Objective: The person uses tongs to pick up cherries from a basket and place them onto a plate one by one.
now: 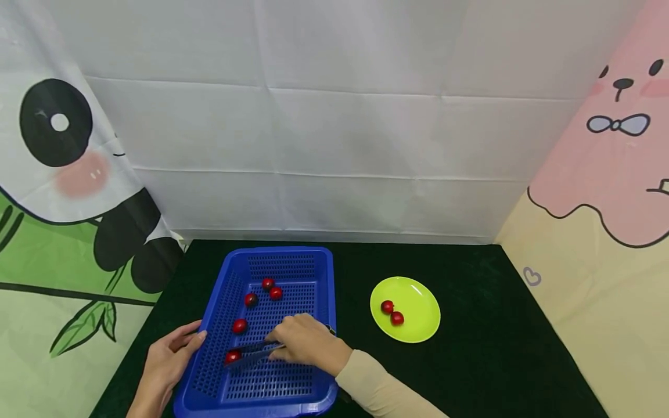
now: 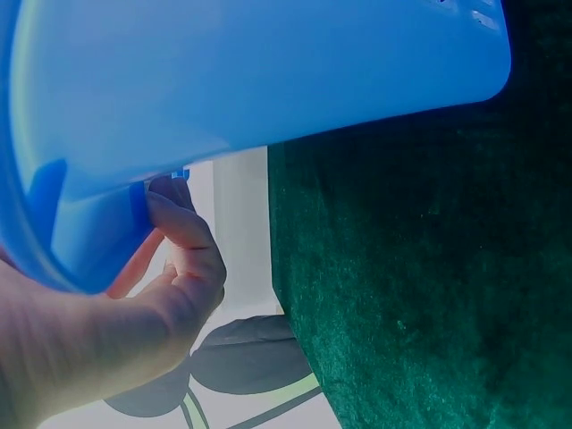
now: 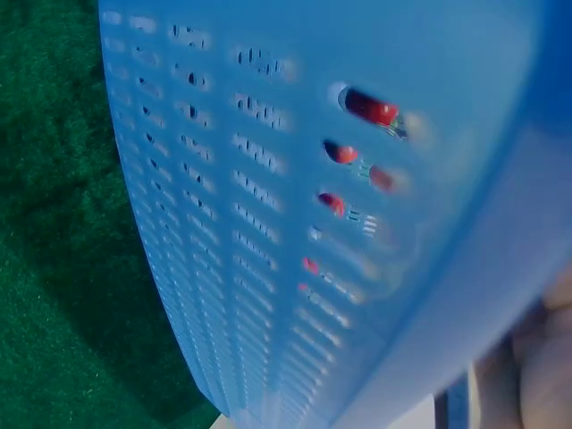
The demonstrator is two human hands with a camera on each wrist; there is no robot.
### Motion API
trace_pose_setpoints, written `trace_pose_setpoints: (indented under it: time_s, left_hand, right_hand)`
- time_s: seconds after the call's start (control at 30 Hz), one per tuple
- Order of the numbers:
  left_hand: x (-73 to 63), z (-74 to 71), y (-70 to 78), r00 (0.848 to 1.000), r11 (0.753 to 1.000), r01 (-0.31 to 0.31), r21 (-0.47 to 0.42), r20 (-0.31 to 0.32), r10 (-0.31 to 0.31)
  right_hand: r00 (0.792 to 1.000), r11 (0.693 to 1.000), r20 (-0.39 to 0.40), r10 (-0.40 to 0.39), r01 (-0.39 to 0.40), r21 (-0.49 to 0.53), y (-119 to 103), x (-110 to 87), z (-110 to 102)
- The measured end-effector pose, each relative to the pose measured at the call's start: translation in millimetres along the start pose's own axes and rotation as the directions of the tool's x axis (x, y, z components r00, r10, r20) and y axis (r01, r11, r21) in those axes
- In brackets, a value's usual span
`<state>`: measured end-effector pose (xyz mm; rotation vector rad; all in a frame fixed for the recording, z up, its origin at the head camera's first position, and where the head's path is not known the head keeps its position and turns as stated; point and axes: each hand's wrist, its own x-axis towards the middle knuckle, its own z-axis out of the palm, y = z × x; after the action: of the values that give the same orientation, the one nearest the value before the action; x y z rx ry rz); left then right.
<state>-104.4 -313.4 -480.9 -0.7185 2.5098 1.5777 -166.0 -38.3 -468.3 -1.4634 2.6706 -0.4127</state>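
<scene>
The left hand [image 1: 169,360] pinches a blue perforated plastic basket [image 1: 282,251], probably steadying it; inside, a round red tomato [image 1: 232,356] sits between slim dark tongs [image 1: 253,348] the right hand [image 1: 309,342] grips, likely against rolling; a round lime-green plate [image 1: 420,313] holds two more tomatoes [image 1: 397,318].

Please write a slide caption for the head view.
The right hand holds tongs around a cherry tomato inside the blue perforated basket.

Red tomato [image 1: 233,356], between tongs [image 1: 253,359], inside blue basket [image 1: 282,251]
</scene>
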Motion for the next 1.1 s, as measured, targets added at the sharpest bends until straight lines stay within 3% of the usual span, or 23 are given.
trace_pose_setpoints:
  time_s: [0.6,1.1]
  left_hand:
    - [0.5,-1.7,-3.7,0.999,1.0,0.025,0.009,0.029,-0.025]
    - [0.8,0.3,-1.0,1.0,1.0,0.012,0.004,0.015,-0.012]
  right_hand:
    - [0.994,0.998,-0.098,0.05,-0.047,0.04,19,-23.1,-18]
    - [0.984,0.978,-0.132,0.118,-0.092,0.188,35,-47.9,-26]
